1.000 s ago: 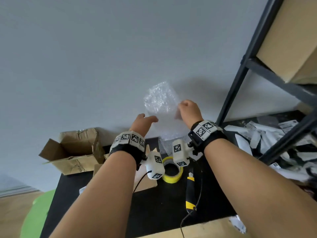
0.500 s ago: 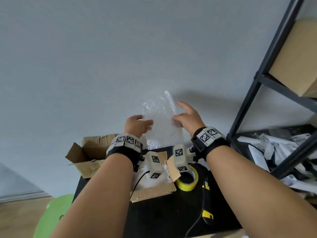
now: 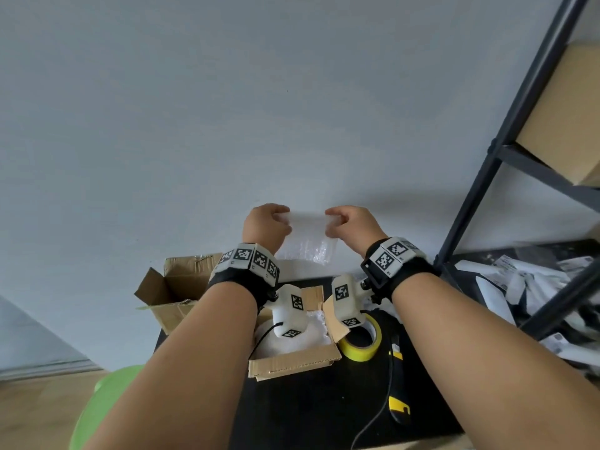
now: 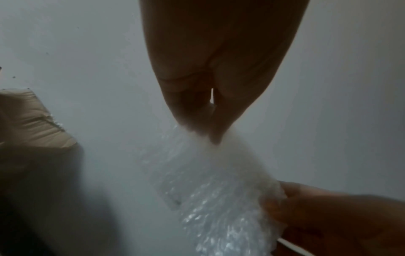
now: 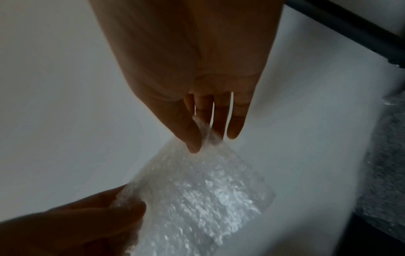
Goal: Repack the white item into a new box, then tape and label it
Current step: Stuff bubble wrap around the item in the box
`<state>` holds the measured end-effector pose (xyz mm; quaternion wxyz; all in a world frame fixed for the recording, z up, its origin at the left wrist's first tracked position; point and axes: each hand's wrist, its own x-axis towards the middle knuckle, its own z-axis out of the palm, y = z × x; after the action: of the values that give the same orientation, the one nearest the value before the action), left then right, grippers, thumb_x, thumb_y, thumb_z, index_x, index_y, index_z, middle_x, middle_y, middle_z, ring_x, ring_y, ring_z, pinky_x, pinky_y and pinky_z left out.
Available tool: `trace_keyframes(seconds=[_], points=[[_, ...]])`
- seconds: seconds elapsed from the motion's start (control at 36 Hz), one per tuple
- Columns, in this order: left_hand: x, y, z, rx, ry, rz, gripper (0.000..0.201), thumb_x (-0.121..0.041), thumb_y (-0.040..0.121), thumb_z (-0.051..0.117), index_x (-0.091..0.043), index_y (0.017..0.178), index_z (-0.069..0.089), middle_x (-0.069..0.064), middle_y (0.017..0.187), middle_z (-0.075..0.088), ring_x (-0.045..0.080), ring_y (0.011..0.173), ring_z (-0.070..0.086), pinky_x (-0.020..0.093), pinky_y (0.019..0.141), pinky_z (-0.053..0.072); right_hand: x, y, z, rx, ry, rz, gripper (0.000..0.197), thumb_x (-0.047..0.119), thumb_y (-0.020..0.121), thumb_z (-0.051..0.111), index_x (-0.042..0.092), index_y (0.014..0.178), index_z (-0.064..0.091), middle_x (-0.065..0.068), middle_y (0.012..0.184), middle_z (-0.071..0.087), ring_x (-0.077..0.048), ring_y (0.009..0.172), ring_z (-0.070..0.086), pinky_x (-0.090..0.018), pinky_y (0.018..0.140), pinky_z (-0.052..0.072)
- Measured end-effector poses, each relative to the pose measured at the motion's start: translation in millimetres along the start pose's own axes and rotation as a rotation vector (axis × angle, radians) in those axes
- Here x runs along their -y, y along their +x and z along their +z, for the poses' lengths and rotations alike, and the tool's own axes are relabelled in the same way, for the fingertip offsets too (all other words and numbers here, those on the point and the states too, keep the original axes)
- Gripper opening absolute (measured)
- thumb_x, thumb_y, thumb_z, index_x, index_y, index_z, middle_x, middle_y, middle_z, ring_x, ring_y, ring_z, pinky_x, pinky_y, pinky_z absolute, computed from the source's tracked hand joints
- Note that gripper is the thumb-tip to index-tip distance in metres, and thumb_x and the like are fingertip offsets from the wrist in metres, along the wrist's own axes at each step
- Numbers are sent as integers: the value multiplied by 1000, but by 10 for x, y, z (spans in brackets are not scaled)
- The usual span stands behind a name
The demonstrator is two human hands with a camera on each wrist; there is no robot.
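A clear sheet of bubble wrap (image 3: 308,237) hangs in the air in front of the grey wall, stretched between both hands. My left hand (image 3: 266,227) pinches its upper left corner, and my right hand (image 3: 349,226) pinches its upper right corner. The left wrist view shows the thumb and fingers of the left hand (image 4: 203,128) pinching the bubble wrap (image 4: 210,199). In the right wrist view the right hand (image 5: 203,136) pinches the bubble wrap (image 5: 197,195) between thumb and fingers. Below the wrists an open cardboard box (image 3: 292,362) with white padding inside stands on the black table (image 3: 318,414).
A second, opened cardboard box (image 3: 175,293) stands at the table's back left. A yellow tape roll (image 3: 362,344) and a yellow-black utility knife (image 3: 397,407) lie right of the open box. A black metal shelf (image 3: 506,151) with white label strips (image 3: 526,287) stands at the right.
Both hands took hold of the bubble wrap's upper corners and pulled it flat between them. The view has tilted, and the boxes now sit nearer the middle.
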<state>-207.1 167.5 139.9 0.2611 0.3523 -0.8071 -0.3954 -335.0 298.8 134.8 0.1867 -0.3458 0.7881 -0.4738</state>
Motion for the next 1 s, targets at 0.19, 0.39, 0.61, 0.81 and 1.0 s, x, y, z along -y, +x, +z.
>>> trace_keyframes(seconds=[0.19, 0.39, 0.61, 0.81, 1.0], points=[[111, -12, 67, -26, 300, -3, 24, -18, 89, 60, -12, 111, 66, 9, 116, 55, 26, 109, 52, 31, 86, 43, -5, 31, 68, -84, -92, -21, 7, 12, 78, 69, 17, 77, 64, -11, 97, 61, -18, 75, 53, -22, 63, 37], [115, -52, 47, 237, 373, -67, 44, -22, 81, 71, -12, 122, 57, 3, 121, 57, 20, 107, 54, 27, 83, 42, 51, -43, 67, 19, -63, -26, 8, 8, 85, 60, 13, 88, 55, 4, 74, 46, -12, 66, 45, -23, 59, 36], [29, -120, 30, 328, 197, 12, 11, -20, 85, 68, -11, 89, 63, -3, 74, 55, 12, 67, 49, 20, 59, 35, 93, -79, 72, 56, -25, -54, 10, 18, 85, 66, 18, 90, 57, 6, 75, 48, -12, 72, 47, -23, 62, 38], [39, -123, -7, 224, 84, -129, 18, -22, 89, 57, -11, 75, 53, 2, 70, 48, 15, 62, 43, 25, 57, 33, 45, -96, 88, 4, 75, 87, 70, 57, 76, 71, 19, 131, 49, 4, 118, 52, -15, 109, 54, -33, 96, 46], [126, -130, -13, 139, -352, -296, 32, -38, 63, 65, -11, 80, 66, 9, 85, 66, 25, 81, 60, 41, 80, 51, -38, -125, 104, 122, 223, 128, 59, 38, 77, 77, 13, 125, 53, 1, 112, 60, -15, 102, 63, -36, 94, 54]])
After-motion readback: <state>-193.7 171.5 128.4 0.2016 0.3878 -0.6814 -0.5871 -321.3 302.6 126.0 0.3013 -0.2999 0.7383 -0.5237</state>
